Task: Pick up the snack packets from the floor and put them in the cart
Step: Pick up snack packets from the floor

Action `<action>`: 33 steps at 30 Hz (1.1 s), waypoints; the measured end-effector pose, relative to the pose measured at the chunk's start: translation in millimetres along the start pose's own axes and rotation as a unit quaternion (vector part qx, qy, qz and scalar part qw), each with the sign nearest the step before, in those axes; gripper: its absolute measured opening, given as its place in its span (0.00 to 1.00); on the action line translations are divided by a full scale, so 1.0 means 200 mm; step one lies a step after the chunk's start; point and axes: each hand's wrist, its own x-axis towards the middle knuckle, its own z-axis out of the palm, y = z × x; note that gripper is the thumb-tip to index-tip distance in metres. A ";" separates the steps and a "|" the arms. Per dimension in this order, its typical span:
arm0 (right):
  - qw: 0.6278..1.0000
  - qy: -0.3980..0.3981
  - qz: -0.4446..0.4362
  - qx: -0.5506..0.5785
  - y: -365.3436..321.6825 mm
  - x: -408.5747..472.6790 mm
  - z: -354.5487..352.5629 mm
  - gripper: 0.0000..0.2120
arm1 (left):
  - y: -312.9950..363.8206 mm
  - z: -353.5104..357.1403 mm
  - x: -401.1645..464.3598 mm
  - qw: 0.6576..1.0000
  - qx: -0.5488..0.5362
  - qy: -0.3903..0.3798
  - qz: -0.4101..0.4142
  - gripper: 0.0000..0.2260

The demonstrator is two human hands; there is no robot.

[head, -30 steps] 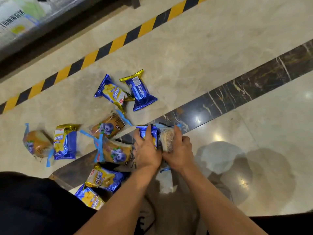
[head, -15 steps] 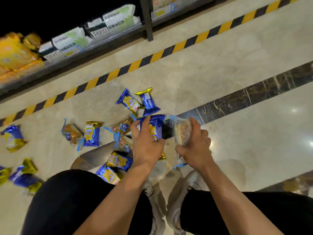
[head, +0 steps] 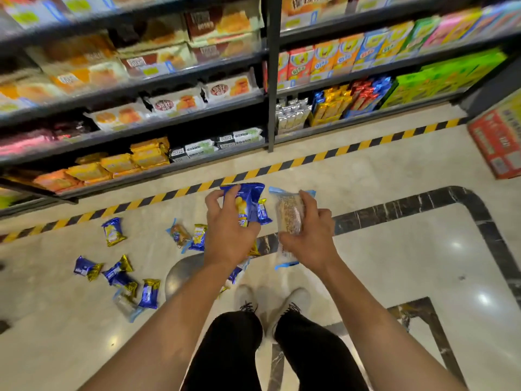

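Left hand curled round a blue packet, thumb and fingers pinching its sides near the middle. Right hand wrapped about a clear packet with a pale cake inside, held by its bulging middle. Both raised well above the floor, side by side, not touching. More packets lying below and to the left of the grips: one blue-and-gold, a cluster further down. No cart in sight. Probably light, crinkly and slippery film; soft filling, easily crushed. Best taken across the padded middle with gentle pressure, not by the flimsy sealed ends.
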 end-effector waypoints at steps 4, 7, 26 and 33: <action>1.000 -0.007 -0.018 -0.017 -0.33 -0.18 -0.09 0.46 | 0.18 -0.32 -0.11 1.000 -0.007 -0.007 -0.009 0.34; 0.999 0.007 -0.047 -0.010 -0.47 -0.28 -0.07 0.47 | 0.21 -0.48 -0.19 1.000 -0.025 0.010 -0.007 0.34; 0.948 -0.200 -0.246 0.009 -1.06 -0.55 0.10 0.44 | 0.13 -0.93 -0.82 0.940 -0.036 0.282 -0.188 0.36; 0.906 -0.297 -0.301 -0.007 -1.18 -0.76 0.27 0.45 | 0.05 -1.06 -1.15 0.892 -0.037 0.380 -0.244 0.37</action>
